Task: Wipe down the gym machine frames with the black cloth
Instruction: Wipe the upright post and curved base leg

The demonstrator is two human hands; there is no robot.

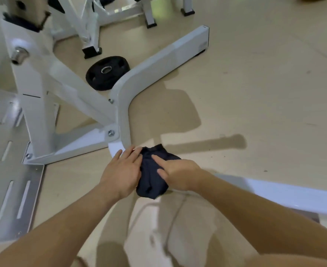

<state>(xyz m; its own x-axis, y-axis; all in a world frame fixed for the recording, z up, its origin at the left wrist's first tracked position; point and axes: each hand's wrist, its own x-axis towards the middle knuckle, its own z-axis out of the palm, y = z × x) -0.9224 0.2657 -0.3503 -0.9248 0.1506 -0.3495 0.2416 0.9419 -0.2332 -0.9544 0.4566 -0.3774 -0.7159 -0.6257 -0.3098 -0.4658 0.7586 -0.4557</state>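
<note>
Beige floor (255, 93) lies under a white frame (158, 60), whose base tube bends just ahead of the person and runs back along the right. The cloth (155, 176) lies bunched on that tube at the near end of the bend. The left hand (120, 172) rests flat beside it, fingers straight, fingertips touching the cloth's left edge and the paint. The right hand (180, 175) presses down on the cloth with forefinger and thumb laid out. Its other fingers are hidden, and nothing shows it clutching the fabric.

Several things could go wrong from here:

- **Slipping:** neither hand appears to grip the cloth, so on glossy paint a hard push could slide it off onto the floor. There it would likely pick up the dark specks and drag them back over the frame.
- **Missed sides:** bunched like this, the cloth probably cleans only a narrow strip, and the tube's sides may go unwiped.
- **Smears:** the bare left fingers on the paint may leave marks.
- **Snagging:** a bolt (111, 133) stands just beyond the bend and could catch the fabric.
- **Knuckles:** a weight plate (106, 73) sits right against the far side of the bend, where a long stroke might hit it.
</note>
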